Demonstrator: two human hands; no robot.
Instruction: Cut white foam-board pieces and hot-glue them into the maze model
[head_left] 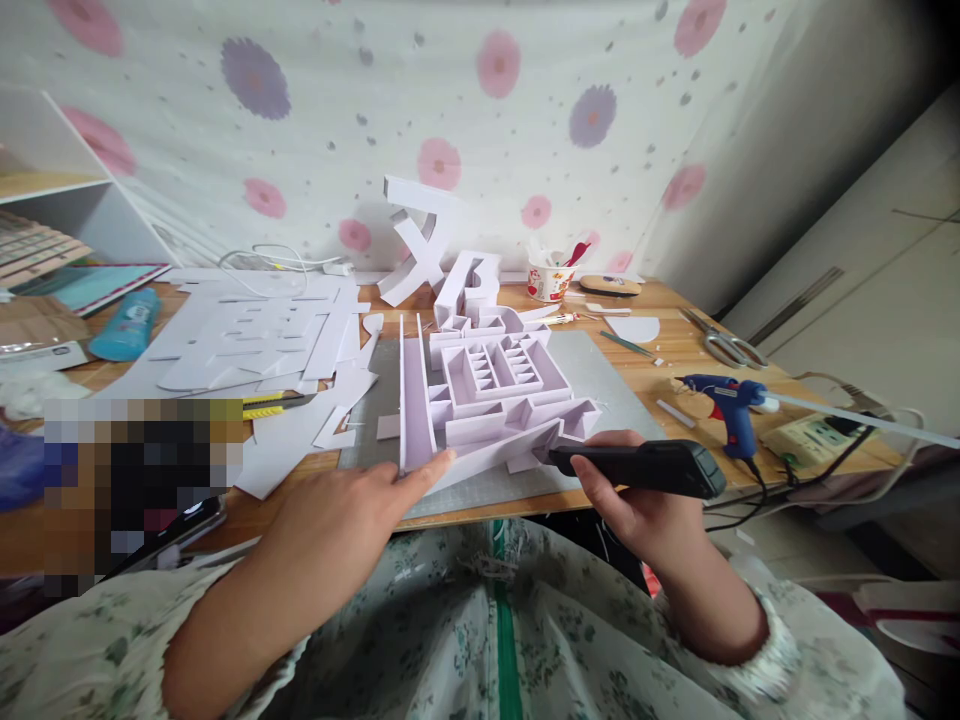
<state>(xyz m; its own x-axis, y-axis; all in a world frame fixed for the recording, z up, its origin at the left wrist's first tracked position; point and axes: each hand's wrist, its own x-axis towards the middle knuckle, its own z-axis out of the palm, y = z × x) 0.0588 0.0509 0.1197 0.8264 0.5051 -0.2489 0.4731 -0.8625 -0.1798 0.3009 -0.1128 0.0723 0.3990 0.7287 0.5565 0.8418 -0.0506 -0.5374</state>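
Note:
A white foam-board model [491, 385] with many small walled compartments lies on a grey cutting mat [607, 365] at the table's front. My left hand [352, 510] rests at its near left corner, fingers stretched out and touching the board's edge. My right hand [626, 495] is wrapped round a black hand-held tool [637, 467], whose tip points at the model's near right edge.
A blue glue gun [724, 400] and scissors [724, 345] lie to the right, beside a power strip [814, 435]. Cut white sheets [255, 340], a yellow utility knife [274, 405] and a blue bottle [127, 325] lie to the left. Foam letters [420, 250] and a paper cup [547, 280] stand at the back.

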